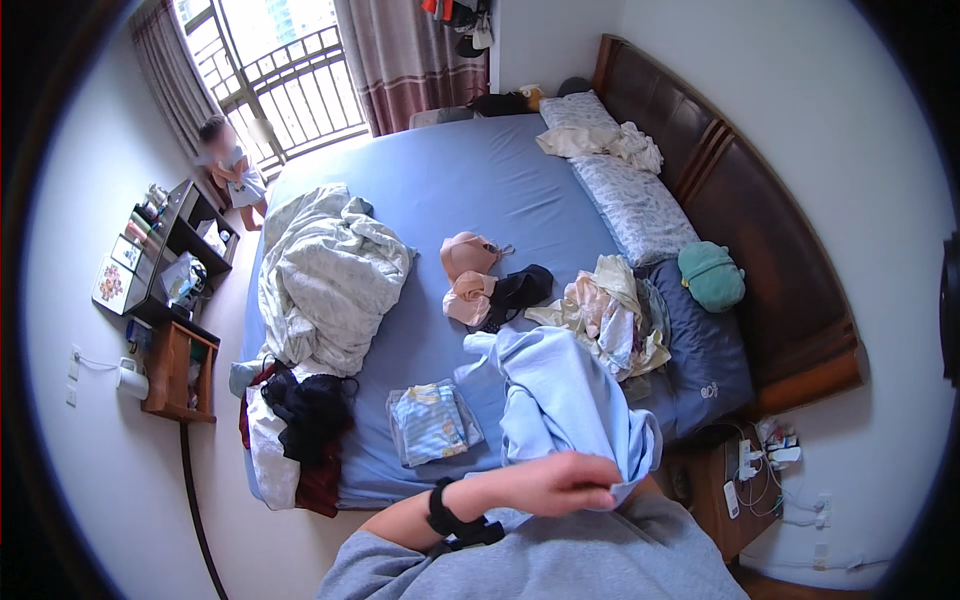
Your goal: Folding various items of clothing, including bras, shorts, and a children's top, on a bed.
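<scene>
My left hand, with a black band on its wrist, pinches the edge of a light blue garment in front of my body. The cloth spreads away from me over the near part of the bed. My right hand is hidden by this cloth; only a bit of its forearm shows. Left of the garment lies a folded stack of clothes with a blue striped top uppermost. Beyond it are pink bras and a black garment. A heap of crumpled pale clothes lies to the right.
A rumpled quilt and dark clothes lie on the bed's left side. Pillows and a green plush toy are by the headboard. A nightstand carries cables. A person stands near the window.
</scene>
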The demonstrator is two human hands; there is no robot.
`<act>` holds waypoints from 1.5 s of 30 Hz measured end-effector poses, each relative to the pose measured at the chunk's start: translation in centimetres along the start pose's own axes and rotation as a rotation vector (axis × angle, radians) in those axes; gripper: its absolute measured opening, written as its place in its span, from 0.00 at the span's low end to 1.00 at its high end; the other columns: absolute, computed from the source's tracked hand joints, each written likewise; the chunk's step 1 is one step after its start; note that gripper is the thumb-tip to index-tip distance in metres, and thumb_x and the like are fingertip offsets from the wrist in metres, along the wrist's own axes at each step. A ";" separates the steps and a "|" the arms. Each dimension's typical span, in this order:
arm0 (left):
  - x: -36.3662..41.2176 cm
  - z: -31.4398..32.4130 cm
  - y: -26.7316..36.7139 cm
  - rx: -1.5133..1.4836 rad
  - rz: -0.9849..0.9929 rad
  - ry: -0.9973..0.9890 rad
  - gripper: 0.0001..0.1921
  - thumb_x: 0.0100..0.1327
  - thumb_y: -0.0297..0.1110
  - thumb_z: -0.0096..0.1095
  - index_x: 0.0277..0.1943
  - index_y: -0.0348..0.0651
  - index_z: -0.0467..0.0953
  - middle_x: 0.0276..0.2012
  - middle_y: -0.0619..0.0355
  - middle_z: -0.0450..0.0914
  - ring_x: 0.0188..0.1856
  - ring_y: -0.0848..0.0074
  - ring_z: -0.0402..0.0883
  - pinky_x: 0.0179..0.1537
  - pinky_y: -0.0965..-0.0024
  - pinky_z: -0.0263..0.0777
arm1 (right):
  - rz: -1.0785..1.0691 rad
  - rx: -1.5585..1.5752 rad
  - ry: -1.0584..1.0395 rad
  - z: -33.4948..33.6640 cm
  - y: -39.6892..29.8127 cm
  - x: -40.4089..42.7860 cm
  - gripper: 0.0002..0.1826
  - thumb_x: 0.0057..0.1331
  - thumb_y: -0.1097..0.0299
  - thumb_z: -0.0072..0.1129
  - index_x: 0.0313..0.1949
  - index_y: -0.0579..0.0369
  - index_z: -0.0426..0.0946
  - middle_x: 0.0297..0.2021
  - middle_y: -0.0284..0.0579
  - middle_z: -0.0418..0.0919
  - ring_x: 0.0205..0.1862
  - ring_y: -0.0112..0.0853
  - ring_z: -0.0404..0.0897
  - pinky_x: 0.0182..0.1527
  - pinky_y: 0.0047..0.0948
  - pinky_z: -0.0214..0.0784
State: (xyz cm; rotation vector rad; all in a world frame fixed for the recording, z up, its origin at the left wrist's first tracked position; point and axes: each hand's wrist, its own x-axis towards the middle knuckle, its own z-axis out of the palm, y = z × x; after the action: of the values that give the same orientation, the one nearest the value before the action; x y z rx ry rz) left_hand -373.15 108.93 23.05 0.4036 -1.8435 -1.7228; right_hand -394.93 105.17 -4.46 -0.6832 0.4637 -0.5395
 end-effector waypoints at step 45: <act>-2.0 -2.0 -11.8 1.117 -0.288 0.579 0.38 0.41 0.42 0.75 0.55 0.33 0.65 0.47 0.41 0.74 0.52 0.51 0.74 0.54 0.57 0.68 | -0.332 -1.084 0.323 6.7 -12.1 12.3 0.17 0.67 0.63 0.45 0.51 0.57 0.70 0.47 0.43 0.75 0.52 0.28 0.74 0.60 0.27 0.62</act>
State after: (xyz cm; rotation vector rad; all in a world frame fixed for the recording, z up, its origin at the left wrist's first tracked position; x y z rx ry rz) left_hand -372.34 107.10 11.06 1.4643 -2.1471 -0.4188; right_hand -385.51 92.95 5.77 -1.7442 0.9720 -0.7024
